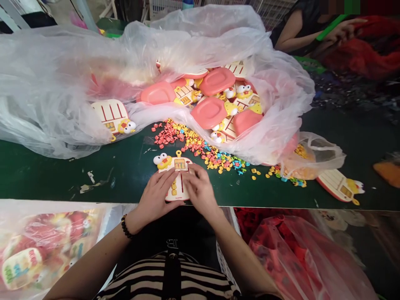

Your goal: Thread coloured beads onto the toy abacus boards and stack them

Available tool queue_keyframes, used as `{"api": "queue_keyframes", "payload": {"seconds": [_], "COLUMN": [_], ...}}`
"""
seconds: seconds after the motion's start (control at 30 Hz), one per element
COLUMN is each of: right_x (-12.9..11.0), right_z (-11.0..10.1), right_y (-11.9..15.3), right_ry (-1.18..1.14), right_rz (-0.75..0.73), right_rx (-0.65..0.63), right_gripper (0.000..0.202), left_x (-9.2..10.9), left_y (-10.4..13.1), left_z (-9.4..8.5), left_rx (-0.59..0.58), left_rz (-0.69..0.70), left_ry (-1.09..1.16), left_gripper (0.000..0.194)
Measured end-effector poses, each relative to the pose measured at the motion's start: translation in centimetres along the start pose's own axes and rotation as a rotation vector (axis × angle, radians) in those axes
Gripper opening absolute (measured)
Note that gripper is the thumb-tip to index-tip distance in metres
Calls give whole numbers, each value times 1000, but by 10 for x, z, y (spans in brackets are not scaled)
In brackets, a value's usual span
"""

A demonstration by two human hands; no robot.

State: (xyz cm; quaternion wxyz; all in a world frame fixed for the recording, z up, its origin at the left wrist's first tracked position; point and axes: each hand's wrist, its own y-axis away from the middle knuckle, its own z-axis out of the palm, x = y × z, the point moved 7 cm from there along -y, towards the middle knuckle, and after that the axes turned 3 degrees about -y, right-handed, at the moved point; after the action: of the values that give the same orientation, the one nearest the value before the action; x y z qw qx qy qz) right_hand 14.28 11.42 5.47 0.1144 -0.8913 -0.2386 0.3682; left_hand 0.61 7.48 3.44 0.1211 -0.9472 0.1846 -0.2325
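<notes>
A cream toy board (180,165) with a yellow duck-like head and a yellow ring lies on the green table (56,179) in front of me. My left hand (156,189) rests over the board's left part, fingers stretched out and pressing it. My right hand (201,187) is over the right part, its fingers bent together near a red slot; whatever they hold is too small to make out. Just beyond the board is a heap of small red, yellow, blue and green pieces (200,146).
An open plastic bag (281,96) of similar boards and red shells spans the table's far side. One board (337,183) lies at the right edge beside a small bag (325,150). Filled bags (281,254) sit below. Another person's arm (296,35) is at the upper right.
</notes>
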Motion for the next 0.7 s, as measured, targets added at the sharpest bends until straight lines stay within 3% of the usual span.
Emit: {"api": "queue_keyframes", "payload": {"seconds": [0.13,0.23,0.33,0.5,0.6,0.7], "right_x": [53,90,111,117,120,124], "right_z": [-63,-84,-77,-53,-56,-68], "right_y": [-5,-18,-40,-65,-66,-62], "right_ry": [120,261,345,270,217,228], "right_rz": [211,278,255,119,79,92], "right_rx": [262,229,106,-89,-162,-156], "right_gripper": [25,27,35,46,51,54], "left_x": [2,6,10,13,11,10], "left_y": [0,-1,-4,-6,-5,-4], "left_z": [-3,-4,-4,1,3,3], "left_rx": [-22,-25,-18,9,3,-1], "left_rz": [14,15,6,21,12,11], "left_ry": [-12,-13,-35,-50,-42,-38], "left_gripper": [63,57,60,61,60,59]}}
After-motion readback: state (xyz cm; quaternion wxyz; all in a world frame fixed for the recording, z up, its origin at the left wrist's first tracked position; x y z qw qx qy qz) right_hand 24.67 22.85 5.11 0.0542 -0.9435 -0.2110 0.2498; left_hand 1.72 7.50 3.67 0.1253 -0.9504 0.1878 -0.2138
